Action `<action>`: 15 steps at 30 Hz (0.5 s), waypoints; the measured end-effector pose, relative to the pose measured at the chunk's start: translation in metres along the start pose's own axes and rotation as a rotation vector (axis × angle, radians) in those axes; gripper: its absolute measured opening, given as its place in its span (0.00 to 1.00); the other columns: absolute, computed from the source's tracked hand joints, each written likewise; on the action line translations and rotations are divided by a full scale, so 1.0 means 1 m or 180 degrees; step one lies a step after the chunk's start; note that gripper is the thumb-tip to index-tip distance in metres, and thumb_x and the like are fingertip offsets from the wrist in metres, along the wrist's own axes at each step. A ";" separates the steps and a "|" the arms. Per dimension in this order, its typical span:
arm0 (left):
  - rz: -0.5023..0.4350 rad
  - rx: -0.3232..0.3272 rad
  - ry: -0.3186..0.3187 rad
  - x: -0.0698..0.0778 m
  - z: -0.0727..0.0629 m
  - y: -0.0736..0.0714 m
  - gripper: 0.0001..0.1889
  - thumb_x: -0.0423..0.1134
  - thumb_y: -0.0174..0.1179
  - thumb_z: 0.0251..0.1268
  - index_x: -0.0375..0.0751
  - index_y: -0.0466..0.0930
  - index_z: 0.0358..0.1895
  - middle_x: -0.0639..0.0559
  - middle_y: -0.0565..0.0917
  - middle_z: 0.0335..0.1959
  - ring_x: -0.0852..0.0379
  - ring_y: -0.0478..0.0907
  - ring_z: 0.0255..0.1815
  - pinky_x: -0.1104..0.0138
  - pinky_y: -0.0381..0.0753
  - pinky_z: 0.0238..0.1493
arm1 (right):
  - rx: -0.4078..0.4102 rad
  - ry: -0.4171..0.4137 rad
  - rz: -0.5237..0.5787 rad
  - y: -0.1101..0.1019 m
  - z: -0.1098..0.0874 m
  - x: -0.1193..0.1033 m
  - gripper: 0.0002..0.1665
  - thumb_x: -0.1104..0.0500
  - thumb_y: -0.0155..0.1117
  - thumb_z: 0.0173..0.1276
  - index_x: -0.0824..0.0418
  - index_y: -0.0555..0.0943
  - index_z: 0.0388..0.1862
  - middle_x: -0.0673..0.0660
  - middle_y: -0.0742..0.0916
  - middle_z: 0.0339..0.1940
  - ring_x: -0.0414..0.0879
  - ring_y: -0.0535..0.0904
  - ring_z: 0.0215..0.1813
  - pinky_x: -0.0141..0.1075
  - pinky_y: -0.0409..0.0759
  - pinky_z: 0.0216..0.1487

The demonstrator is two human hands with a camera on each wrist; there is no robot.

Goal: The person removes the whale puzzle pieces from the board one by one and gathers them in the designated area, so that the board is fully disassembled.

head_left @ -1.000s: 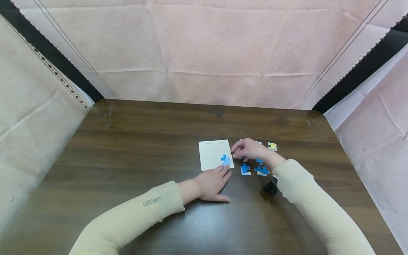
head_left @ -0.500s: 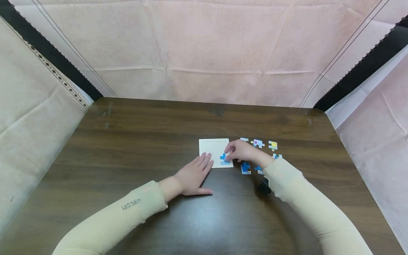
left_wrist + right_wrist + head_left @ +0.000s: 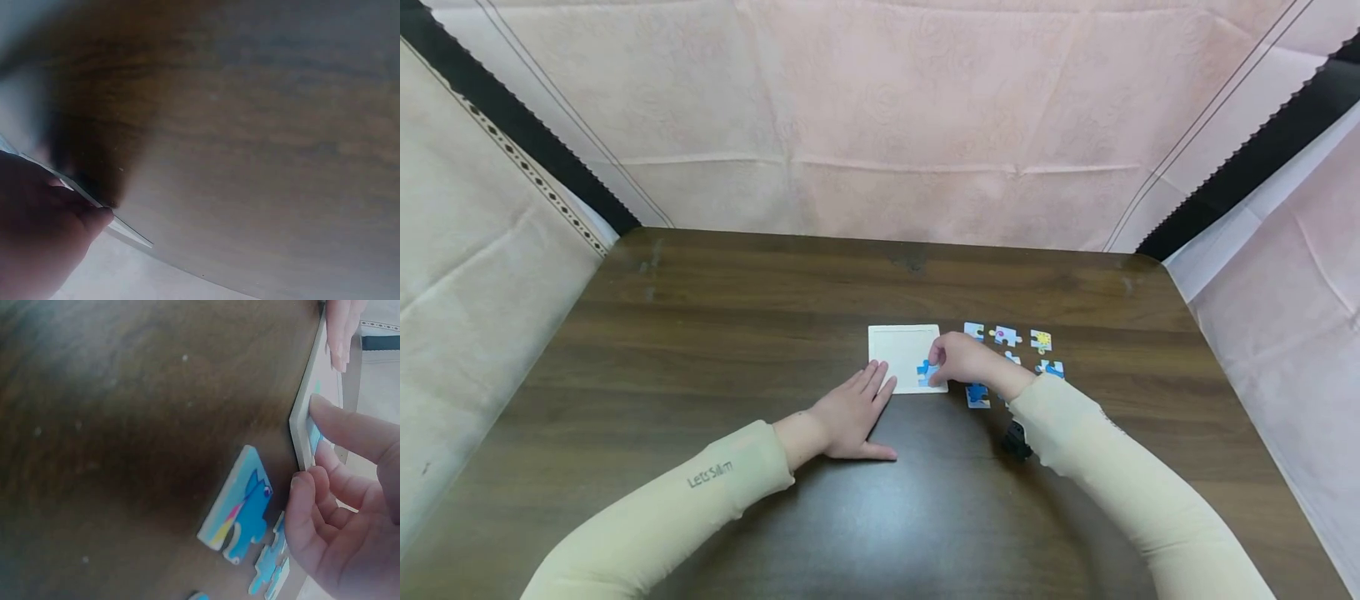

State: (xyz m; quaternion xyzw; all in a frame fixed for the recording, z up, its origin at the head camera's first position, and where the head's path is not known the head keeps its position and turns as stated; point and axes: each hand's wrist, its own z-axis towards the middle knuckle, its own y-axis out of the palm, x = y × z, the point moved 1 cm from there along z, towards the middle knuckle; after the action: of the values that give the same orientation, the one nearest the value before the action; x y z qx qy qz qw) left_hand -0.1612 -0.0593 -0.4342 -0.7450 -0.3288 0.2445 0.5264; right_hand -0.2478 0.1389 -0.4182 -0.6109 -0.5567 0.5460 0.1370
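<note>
A white square puzzle tray [image 3: 895, 343] lies on the brown table, with a blue puzzle piece [image 3: 923, 374] in its near right corner. My left hand [image 3: 853, 417] rests with straight fingers on the tray's near left corner. My right hand [image 3: 968, 360] is at the near right corner, its thumb and index finger bent around the piece. In the right wrist view the thumb [image 3: 344, 422] touches the piece, while other fingers curl by the tray's outer edge. Part of the piece is hidden by that hand.
Several loose puzzle pieces lie right of the tray, among them a yellow-patterned piece [image 3: 1041, 340] and a pale blue one [image 3: 973, 331]. The right forearm covers some. A piece with a blue picture [image 3: 244, 506] lies close to my right hand. Pale cloth [image 3: 880, 125] hangs behind the table [image 3: 760, 292].
My left hand has slid left from the tray's near right part to its near left corner. My right hand has moved left from the loose pieces onto the piece in the tray.
</note>
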 end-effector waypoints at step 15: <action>0.0021 -0.0034 -0.0006 -0.001 0.001 0.002 0.55 0.77 0.39 0.55 0.37 0.42 0.74 0.37 0.42 0.76 0.43 0.39 0.77 0.58 0.48 0.75 | -0.0129 0.0121 0.1263 -0.005 0.000 0.013 0.10 0.62 0.65 0.61 0.68 0.80 0.38 0.54 0.83 0.23 0.43 0.78 0.26 0.34 0.83 0.33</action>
State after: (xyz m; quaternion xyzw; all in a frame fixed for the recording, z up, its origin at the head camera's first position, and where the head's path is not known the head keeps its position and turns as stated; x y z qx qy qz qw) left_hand -0.1614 -0.0599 -0.4367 -0.7487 -0.3282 0.2451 0.5212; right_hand -0.2535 0.1510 -0.4211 -0.7215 -0.4335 0.5394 0.0248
